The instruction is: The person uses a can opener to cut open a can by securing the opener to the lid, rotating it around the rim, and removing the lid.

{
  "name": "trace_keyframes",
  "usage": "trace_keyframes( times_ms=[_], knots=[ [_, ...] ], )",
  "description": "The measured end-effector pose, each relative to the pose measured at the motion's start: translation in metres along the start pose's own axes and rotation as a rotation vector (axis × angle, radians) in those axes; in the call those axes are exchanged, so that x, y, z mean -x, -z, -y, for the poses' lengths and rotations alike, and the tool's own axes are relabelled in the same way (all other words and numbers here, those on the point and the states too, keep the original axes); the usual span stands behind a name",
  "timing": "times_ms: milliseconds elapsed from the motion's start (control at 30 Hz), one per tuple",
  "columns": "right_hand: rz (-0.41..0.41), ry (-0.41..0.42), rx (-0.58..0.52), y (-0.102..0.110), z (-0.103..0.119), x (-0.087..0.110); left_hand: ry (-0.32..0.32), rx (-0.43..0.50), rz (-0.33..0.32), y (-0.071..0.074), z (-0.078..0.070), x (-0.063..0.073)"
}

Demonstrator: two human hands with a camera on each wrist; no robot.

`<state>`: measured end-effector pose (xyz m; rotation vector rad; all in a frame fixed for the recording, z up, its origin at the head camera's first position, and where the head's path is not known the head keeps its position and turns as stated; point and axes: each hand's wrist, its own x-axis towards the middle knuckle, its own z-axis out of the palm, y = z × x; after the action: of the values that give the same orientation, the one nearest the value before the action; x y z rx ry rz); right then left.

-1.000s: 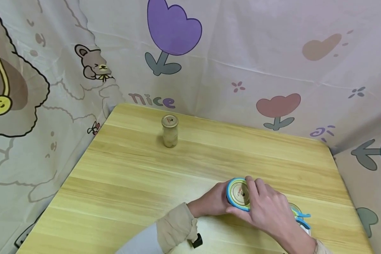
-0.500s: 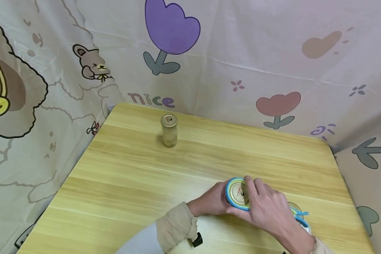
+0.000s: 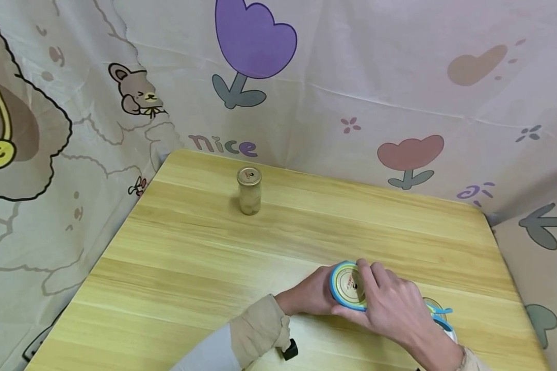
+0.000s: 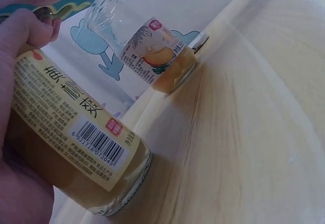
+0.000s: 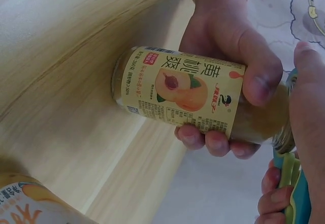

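Note:
My left hand (image 3: 313,291) grips a glass jar (image 5: 188,92) of yellow peach, its fingers and thumb wrapped round the pale yellow label. The jar is held tilted, its gold lid (image 3: 347,283) facing the head camera. Around that lid sits the ring of a blue and yellow-green jar opener (image 3: 336,294). My right hand (image 3: 394,304) lies over the lid and grips the opener's handles; the right wrist view shows its fingers curled round them (image 5: 299,198). Part of the lid is hidden under the right hand.
A lidless jar (image 4: 152,56) with a white peach label and some orange contents stands close by on the wooden table (image 3: 190,247). A flat round thing (image 4: 199,41), perhaps its lid, lies beyond it. Another gold-lidded jar (image 3: 249,193) stands far back. Printed cloth (image 3: 329,103) hangs behind.
Both hands keep their hold on the jar and the opener. The head view shifts only slightly; no turning of the lid can be made out.

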<state>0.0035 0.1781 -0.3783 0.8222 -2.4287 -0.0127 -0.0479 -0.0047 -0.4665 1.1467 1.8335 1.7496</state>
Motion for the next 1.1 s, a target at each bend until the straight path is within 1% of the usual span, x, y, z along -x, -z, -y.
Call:
trace_keyframes(
  times_ms=[100,267,400,533,633,700,800,967,1100],
  knots=[
    [0.003,0.012,-0.005,0.001,-0.001,0.000,-0.017,0.019,0.014,0.000,0.001,0.000],
    [-0.029,0.040,-0.011,0.001,-0.002,-0.002,-0.047,0.036,0.034,0.001,0.003,0.001],
    [-0.011,0.062,-0.027,0.002,-0.002,-0.002,-0.013,0.047,0.075,0.003,0.003,0.002],
    [0.023,0.110,-0.045,0.003,-0.003,-0.004,0.034,0.107,0.124,0.007,0.003,0.005],
    [0.031,0.148,-0.053,0.002,-0.005,-0.005,0.030,0.135,0.149,0.007,0.004,0.006],
    [0.030,0.168,-0.057,0.002,-0.006,-0.005,0.016,0.135,0.166,0.007,0.004,0.006],
    [0.022,0.194,-0.069,0.002,-0.007,-0.005,0.017,0.149,0.196,0.008,0.003,0.006],
    [0.012,0.228,-0.078,0.002,-0.009,-0.006,0.081,0.156,0.221,0.010,-0.001,0.006],
    [0.012,0.239,-0.088,0.002,-0.010,-0.008,0.107,0.159,0.230,0.010,-0.002,0.007]
  ],
)
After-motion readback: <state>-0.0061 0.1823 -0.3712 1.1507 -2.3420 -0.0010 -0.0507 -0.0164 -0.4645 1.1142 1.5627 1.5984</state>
